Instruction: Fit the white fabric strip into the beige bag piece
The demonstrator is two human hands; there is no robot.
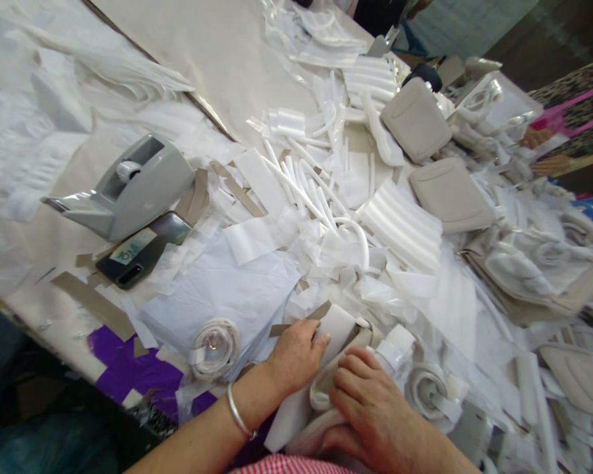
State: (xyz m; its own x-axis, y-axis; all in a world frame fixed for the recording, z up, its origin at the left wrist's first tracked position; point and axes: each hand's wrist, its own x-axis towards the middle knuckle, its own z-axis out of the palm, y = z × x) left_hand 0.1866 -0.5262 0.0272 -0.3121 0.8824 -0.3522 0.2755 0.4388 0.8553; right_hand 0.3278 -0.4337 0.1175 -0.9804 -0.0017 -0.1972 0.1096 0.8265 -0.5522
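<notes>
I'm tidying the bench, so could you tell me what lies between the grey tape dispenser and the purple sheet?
In the head view, a dark smartphone lies between the grey tape dispenser and the purple sheet, beside brown paper strips.

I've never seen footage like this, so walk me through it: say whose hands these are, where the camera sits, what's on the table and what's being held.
There is no machine here. One camera, worn on a person's head, looks down at that person's own bare hands. The left hand, with a bangle on its wrist, presses on a white piece. The right hand grips a pale folded item beside it. The table is heaped with white strips and padded beige pieces. To the left stand a grey tape dispenser and a phone; nearer lies a rolled strap. Another person's hand shows at the far right.
</notes>
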